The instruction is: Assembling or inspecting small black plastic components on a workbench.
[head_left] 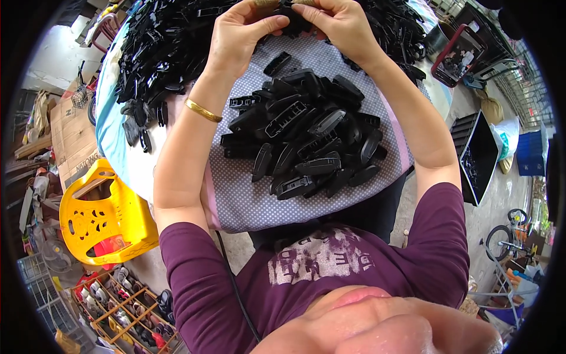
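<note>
Both my hands are raised at the far edge of the view, over the table. My left hand (pixel 243 30) and my right hand (pixel 341 28) pinch a small black plastic part (pixel 286 8) between them, thumbs pointing toward each other. Tan covers wrap some fingertips. The picture's upper edge cuts off the fingers, so the part's shape is mostly hidden. Nearer to me, a heap of elongated black plastic pieces (pixel 306 133) lies on a grey dotted cloth (pixel 247 203). One loose black piece (pixel 277 64) rests apart, between the heap and my left hand.
A large pile of black parts (pixel 159 53) spreads over the table's far left, continuing to the right. A phone in a red case (pixel 458 56) stands at the right. Around the table are a yellow plastic chair (pixel 132 218), a black bin (pixel 471 153) and a shoe rack (pixel 127 307).
</note>
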Available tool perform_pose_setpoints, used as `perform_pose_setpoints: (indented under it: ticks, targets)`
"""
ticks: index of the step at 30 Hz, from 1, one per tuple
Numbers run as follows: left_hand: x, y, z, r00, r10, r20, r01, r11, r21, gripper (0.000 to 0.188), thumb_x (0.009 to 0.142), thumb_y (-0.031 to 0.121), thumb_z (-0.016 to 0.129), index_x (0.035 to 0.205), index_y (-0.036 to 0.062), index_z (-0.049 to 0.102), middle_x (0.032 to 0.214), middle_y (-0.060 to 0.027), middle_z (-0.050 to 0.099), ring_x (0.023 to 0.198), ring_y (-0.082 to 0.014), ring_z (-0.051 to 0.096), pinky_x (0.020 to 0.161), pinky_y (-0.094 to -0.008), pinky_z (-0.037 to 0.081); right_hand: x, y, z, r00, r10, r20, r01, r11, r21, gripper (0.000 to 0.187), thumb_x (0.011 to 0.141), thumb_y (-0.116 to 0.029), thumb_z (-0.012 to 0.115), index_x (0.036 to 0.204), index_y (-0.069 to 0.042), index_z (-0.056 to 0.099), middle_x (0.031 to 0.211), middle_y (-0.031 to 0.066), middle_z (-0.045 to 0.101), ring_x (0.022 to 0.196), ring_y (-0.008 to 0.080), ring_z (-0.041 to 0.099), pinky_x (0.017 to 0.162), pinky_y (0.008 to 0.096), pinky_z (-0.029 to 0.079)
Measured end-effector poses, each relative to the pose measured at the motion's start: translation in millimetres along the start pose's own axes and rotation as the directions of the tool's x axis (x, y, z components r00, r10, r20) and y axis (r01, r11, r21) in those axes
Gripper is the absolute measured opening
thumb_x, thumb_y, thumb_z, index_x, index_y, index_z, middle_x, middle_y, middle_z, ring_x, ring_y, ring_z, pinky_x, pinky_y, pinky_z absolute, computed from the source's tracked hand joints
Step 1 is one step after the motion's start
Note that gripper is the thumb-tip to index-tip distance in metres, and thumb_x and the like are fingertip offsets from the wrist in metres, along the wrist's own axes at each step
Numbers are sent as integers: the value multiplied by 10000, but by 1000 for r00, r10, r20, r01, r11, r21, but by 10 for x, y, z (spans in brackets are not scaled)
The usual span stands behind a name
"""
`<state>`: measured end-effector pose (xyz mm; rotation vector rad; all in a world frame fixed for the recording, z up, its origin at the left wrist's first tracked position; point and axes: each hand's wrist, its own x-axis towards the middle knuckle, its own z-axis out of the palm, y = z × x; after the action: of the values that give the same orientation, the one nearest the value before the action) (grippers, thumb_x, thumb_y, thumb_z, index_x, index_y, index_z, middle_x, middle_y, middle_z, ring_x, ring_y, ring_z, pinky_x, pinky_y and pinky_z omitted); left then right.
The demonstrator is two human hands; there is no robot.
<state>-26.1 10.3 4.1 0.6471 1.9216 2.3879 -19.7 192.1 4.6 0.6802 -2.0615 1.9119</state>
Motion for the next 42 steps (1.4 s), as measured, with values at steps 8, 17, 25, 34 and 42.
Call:
perform_pose_setpoints:
  ticks: [8, 17, 25, 34, 42]
  targets:
    - [-38, 17, 61, 996, 6, -83, -11, 998, -58, 329, 775, -75, 635, 1092, 4, 595, 954, -75, 647, 804, -123, 616, 715, -232, 512, -48, -108, 47, 993, -116, -16, 108, 962, -249, 144, 817, -88, 641, 894, 33, 650, 735, 55, 619, 631, 89, 542, 563, 228, 438]
    - [-31, 110, 20, 993, -85, -83, 59, 960, -275, 286, 839, -44, 572, 1115, 24, 599, 1049, -109, 639, 891, -167, 625, 768, -243, 511, -77, -185, 130, 996, -71, 60, 87, 939, -332, 289, 797, -207, 689, 919, 42, 607, 749, 97, 602, 640, 135, 544, 594, 294, 456]
    - [161, -14, 9, 822, 468, 325, -150, 728, -669, 277, 792, -119, 573, 1034, -3, 641, 998, -122, 653, 918, -181, 623, 817, -259, 497, -151, -12, 147, 984, -130, 125, 149, 976, -159, 278, 811, -231, 686, 961, 2, 657, 759, 84, 664, 659, 125, 625, 638, 227, 504]
    - [-166, 526, 45, 942, -147, 302, 176, 982, -72, 253, 789, -57, 623, 1040, -21, 629, 918, -88, 658, 815, -143, 617, 726, -237, 504, 122, -388, -344, 888, 99, 449, 27, 964, -265, 324, 795, -125, 684, 1070, 20, 594, 869, 74, 671, 805, 110, 611, 742, 252, 489]
    - [-329, 705, 337, 640, -190, 744, -421, 724, 547, 500, 679, 232, 773, 1135, 95, 620, 873, -41, 635, 615, -98, 501, 593, -243, 456, 320, 656, -1741, 945, -155, -289, -251, 225, -941, 294, 766, -116, 556, 1053, -104, 615, 917, 171, 646, 902, 332, 607, 796, 415, 476]
